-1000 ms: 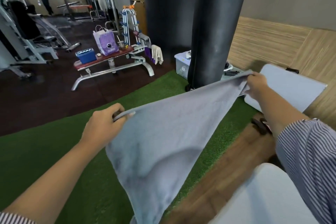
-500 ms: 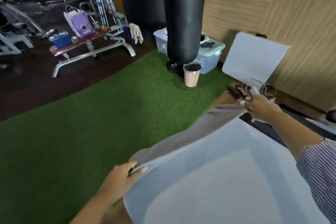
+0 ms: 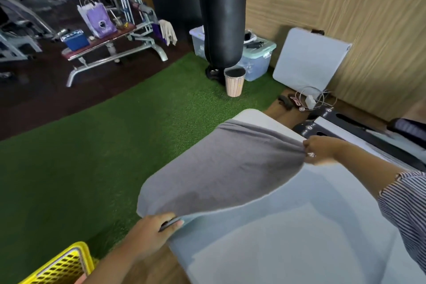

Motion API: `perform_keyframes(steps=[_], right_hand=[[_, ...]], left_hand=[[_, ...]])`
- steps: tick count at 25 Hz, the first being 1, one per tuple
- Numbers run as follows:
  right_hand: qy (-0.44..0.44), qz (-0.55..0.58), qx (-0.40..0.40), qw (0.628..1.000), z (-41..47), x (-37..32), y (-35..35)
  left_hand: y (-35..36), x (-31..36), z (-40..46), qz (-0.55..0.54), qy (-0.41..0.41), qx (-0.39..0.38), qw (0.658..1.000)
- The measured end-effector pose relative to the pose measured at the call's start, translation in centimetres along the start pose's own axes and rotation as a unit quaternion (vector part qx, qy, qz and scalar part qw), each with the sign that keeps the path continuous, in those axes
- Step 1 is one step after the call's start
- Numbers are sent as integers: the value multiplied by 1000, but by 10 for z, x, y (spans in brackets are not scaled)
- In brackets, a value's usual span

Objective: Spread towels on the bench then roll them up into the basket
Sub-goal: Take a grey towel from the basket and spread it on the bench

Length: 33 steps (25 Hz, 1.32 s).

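Now the grey towel (image 3: 221, 168) is over the pale bench pad (image 3: 311, 226) rather than hanging above the green turf (image 3: 92, 157). One second ago it was held high in front of the punching bag (image 3: 222, 14), with its body drooping toward the floor. Half a second ago it had been carried lower and across the bench. At present its far edge lies draped on the far end of the pad, while the near edge is raised between the two hands.

Left hand (image 3: 149, 230): fingers and thumb pinch the near-left corner of the towel, just above the pad edge. Right hand (image 3: 320, 148): fingers are closed on the opposite corner, which bunches into folds at the grip. Both grips have been kept throughout the swing.

Status: the spreading step appears nearly complete. The cloth billows between the hands and has not yet settled flat; the portion nearest the hands is off the surface. Lowering both corners together should finish the spread; uneven release may leave the creases near the right hand.

The yellow basket (image 3: 66, 265) stands below and beside the left forearm, at floor level, within reach for the later rolling step. Its contents cannot be determined from this view.
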State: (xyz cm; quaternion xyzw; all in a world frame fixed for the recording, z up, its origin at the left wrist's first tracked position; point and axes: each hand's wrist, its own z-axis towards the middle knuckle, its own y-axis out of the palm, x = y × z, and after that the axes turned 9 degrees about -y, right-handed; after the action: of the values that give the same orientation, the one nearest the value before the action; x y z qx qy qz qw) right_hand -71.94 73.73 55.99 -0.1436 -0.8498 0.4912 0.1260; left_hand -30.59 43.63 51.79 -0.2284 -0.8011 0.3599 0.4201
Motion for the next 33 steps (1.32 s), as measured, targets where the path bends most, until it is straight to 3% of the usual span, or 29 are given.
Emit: perform_keyframes(steps=[5, 12, 14, 17, 22, 26, 30, 33], right_hand=[[78, -100, 46, 991, -68, -9, 22], [152, -159, 26, 975, -174, -25, 57], [189, -114, 34, 975, -204, -20, 70], [175, 11, 50, 983, -245, -13, 92], [116, 188, 214, 951, -324, 0, 127], [81, 120, 246, 958, -383, 26, 174], [153, 31, 272, 949, -450, 56, 211], [189, 31, 259, 947, -485, 54, 237]], left_hand=[[33, 26, -55, 21, 34, 31, 999], [98, 87, -134, 43, 64, 75, 994], [118, 105, -155, 15, 70, 74, 995], [150, 119, -177, 4, 62, 82, 995], [214, 167, -230, -6, 18, 132, 991], [265, 204, -274, -40, 11, 133, 990], [319, 232, -305, -49, 28, 90, 994], [342, 254, -324, -20, 38, 59, 997]])
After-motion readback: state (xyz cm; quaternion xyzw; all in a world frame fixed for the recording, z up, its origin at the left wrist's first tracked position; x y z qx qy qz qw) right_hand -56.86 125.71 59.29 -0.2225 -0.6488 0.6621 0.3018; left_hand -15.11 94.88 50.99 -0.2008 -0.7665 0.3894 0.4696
